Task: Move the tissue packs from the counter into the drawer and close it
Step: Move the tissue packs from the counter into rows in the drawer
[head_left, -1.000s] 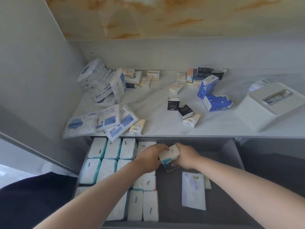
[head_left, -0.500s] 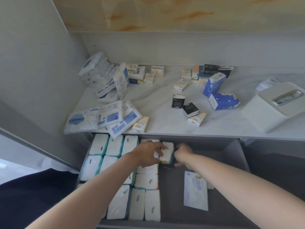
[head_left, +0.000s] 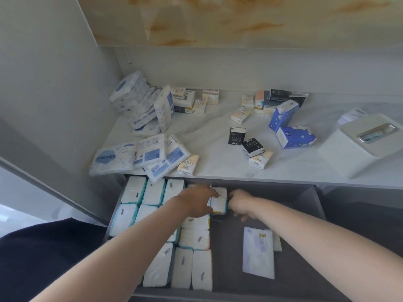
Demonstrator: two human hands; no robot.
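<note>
Head view: tissue pack (head_left: pixel 219 200) was wedged at drawer (head_left: pixel 305 214) back, long axis toward drawer front; pressed flat by left hand (head_left: pixel 197 201), gripped by curled right hand (head_left: pixel 241 202).

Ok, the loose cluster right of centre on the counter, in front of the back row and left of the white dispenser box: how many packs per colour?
Blue cloud-print soft tissue packs: 2
Small black pocket tissue packs: 2
Small cream pocket tissue packs: 2
Total: 6

Left forearm (head_left: pixel 130 247) and right forearm (head_left: pixel 305 232) are bare to the frame edge. Dark navy fabric (head_left: pixel 43 253) lower left, apparently clothing.
</note>
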